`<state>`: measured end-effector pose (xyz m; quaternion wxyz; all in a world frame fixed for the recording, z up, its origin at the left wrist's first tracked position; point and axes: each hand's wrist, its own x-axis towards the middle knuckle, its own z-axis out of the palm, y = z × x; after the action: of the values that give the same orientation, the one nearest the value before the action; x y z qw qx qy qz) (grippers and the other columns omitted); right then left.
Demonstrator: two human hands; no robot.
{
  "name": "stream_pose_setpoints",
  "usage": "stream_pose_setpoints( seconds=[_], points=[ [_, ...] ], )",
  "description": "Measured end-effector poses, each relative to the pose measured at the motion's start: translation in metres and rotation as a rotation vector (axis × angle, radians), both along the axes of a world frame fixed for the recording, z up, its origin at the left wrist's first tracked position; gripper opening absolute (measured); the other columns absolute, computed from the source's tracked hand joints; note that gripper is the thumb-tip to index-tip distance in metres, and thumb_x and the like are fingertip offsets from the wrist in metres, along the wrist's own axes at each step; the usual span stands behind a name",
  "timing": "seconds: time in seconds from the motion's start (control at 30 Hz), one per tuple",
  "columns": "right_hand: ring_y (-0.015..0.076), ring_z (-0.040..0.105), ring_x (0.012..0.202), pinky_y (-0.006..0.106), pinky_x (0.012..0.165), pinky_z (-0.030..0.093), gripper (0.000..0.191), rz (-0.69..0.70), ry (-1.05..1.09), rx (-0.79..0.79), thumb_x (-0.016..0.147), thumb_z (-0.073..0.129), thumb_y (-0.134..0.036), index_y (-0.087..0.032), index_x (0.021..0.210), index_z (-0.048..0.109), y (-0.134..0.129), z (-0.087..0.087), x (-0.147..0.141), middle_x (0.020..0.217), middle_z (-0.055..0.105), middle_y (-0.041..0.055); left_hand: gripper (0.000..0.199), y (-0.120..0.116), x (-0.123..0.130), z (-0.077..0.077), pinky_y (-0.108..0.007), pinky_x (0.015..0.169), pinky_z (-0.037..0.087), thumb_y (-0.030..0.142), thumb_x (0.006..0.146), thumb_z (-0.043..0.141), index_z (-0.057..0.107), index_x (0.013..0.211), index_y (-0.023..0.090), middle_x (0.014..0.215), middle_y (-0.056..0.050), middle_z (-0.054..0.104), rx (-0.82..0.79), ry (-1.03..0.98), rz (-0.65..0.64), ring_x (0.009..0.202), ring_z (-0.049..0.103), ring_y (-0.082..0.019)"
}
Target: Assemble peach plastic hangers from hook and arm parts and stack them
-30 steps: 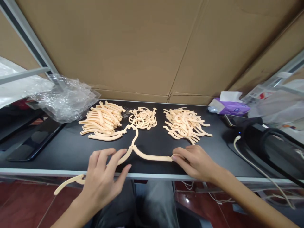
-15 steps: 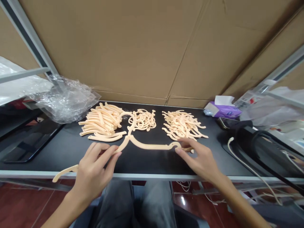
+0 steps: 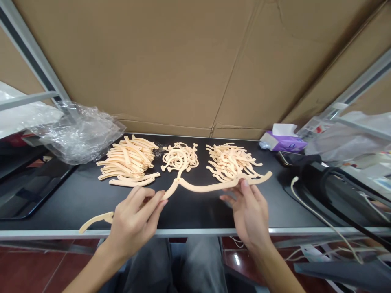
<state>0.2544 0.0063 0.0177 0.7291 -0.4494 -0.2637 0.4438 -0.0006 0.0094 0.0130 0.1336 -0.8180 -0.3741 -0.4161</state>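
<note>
A beige hanger-shaped assembly (image 3: 207,188) with a hook at its middle spans both hands above the black table. My left hand (image 3: 134,215) pinches its left arm; the far left end sticks out beyond the hand. Thumb and fingers of my right hand (image 3: 249,207) grip the right arm near its notch, and its tip points right. Behind lie a pile of curved beige arms (image 3: 128,158), a heap of beige hooks (image 3: 180,156) and a pile of wavy beige pieces (image 3: 233,158).
Crumpled clear plastic (image 3: 82,134) and a dark glossy panel (image 3: 33,191) lie at the left. A purple tissue pack (image 3: 284,140), a phone (image 3: 293,158) and cables (image 3: 324,221) are at the right. Cardboard (image 3: 152,61) stands behind the table.
The assembly has shifted right, and its right end has swung outward into full view. My right hand has turned palm-up beneath it. My left hand has moved slightly right, still pinching.
</note>
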Motion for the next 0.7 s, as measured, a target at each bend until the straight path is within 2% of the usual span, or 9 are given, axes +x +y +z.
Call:
stream_pose_setpoints(
  seconds=[0.1, 0.2, 0.33, 0.4, 0.5, 0.63, 0.7],
  points=[
    [0.0190, 0.066, 0.085, 0.028, 0.060, 0.059, 0.035, 0.132, -0.105, -0.033, 0.073, 0.081, -0.050, -0.018, 0.085, 0.072, 0.009, 0.002, 0.008, 0.091, 0.069, 0.0048, 0.029, -0.001, -0.004, -0.002, -0.029, 0.067, 0.046, 0.005, 0.088, 0.065, 0.061, 0.115, 0.015, 0.087, -0.005, 0.056, -0.023, 0.056, -0.038, 0.076, 0.053, -0.016],
    [0.0206, 0.069, 0.082, 0.031, 0.065, 0.059, 0.037, 0.279, -0.116, -0.053, 0.075, 0.078, -0.052, -0.018, 0.089, 0.073, 0.012, 0.004, 0.012, 0.090, 0.073, 0.0070, 0.029, -0.001, -0.005, -0.002, -0.029, 0.067, 0.046, 0.005, 0.088, 0.065, 0.062, 0.115, 0.014, 0.086, -0.004, 0.056, -0.027, 0.090, -0.043, 0.076, 0.053, -0.016],
    [0.0138, 0.066, 0.067, 0.027, 0.065, 0.056, 0.036, 0.274, -0.243, -0.020, 0.078, 0.077, -0.045, -0.023, 0.107, 0.071, 0.009, -0.001, 0.008, 0.076, 0.071, 0.0001, 0.026, 0.000, -0.004, -0.002, -0.028, 0.066, 0.046, 0.005, 0.088, 0.066, 0.063, 0.113, 0.013, 0.087, -0.004, 0.056, -0.025, 0.054, -0.021, 0.076, 0.053, -0.015],
    [0.0129, 0.064, 0.060, 0.026, 0.061, 0.053, 0.030, 0.384, -0.384, -0.008, 0.085, 0.070, -0.046, -0.020, 0.099, 0.073, 0.005, -0.004, 0.006, 0.068, 0.068, 0.0003, 0.027, 0.002, -0.005, -0.001, -0.029, 0.068, 0.046, 0.005, 0.088, 0.066, 0.063, 0.113, 0.014, 0.088, -0.005, 0.057, -0.024, 0.034, -0.010, 0.078, 0.054, -0.016],
    [0.0128, 0.061, 0.054, 0.027, 0.056, 0.050, 0.035, 0.585, -0.528, -0.019, 0.090, 0.064, -0.049, -0.016, 0.080, 0.069, -0.001, -0.006, 0.005, 0.065, 0.068, 0.0031, 0.030, 0.004, -0.006, 0.000, -0.029, 0.069, 0.048, 0.006, 0.087, 0.066, 0.062, 0.115, 0.015, 0.090, -0.005, 0.057, -0.015, 0.027, -0.008, 0.079, 0.055, -0.017],
    [0.0090, 0.055, 0.043, 0.024, 0.047, 0.044, 0.030, 0.632, -0.508, -0.051, 0.088, 0.066, -0.046, -0.018, 0.098, 0.067, -0.003, -0.005, 0.005, 0.066, 0.066, -0.0005, 0.030, 0.006, -0.006, 0.001, -0.029, 0.068, 0.048, 0.007, 0.087, 0.067, 0.063, 0.115, 0.016, 0.089, -0.005, 0.058, -0.016, 0.034, -0.012, 0.078, 0.055, -0.017],
    [0.0088, 0.054, 0.043, 0.024, 0.047, 0.044, 0.032, 0.641, -0.491, -0.048, 0.088, 0.067, -0.045, -0.019, 0.105, 0.068, -0.002, -0.006, 0.006, 0.065, 0.065, -0.0017, 0.030, 0.007, -0.005, 0.001, -0.029, 0.068, 0.048, 0.006, 0.087, 0.067, 0.063, 0.115, 0.016, 0.088, -0.005, 0.059, -0.017, 0.031, -0.009, 0.077, 0.055, -0.016]
  ],
)
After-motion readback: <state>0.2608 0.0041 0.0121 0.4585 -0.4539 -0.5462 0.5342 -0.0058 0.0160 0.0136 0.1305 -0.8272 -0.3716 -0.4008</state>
